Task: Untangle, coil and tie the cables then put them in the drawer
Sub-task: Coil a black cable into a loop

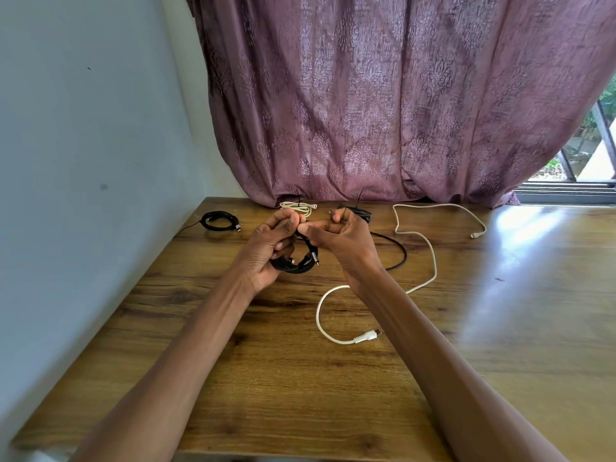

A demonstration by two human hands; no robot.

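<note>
A: From the head camera, what are the hands doing?

B: Both are raised over the wooden table (pixel 300 378), close together. The left hand (pixel 271 248) has its fingers (pixel 283 225) curled round a coil of black cable (pixel 296 260); the loops hang below the palm, with two small plugs showing at the lower edge.

A: And the right hand?

B: The right hand (pixel 336 235) is curled too, thumb and forefinger pinching something thin at the top of that same coil, right against the left thumb. Whether it is a tie or the cable's own end, I cannot tell.

A: Where are the other cables?

B: A long white cable (pixel 430 258) lies loose on the table, winding from the far right down to a plug near the right forearm. Another black cable (pixel 398 255) curves out from behind the right wrist. At the far left sits a coiled black cable (pixel 218 221), a thin strand trailing from it. A small white bundle (pixel 298 208) lies by the curtain's hem, and a dark bundle (pixel 358 211) is just beyond the right hand, partly hidden.

A: Behind the table?

B: A patterned purple curtain (pixel 383 101), a pale wall (pixel 83 145) on the left, a window (pixel 596 155) at the right edge.
</note>
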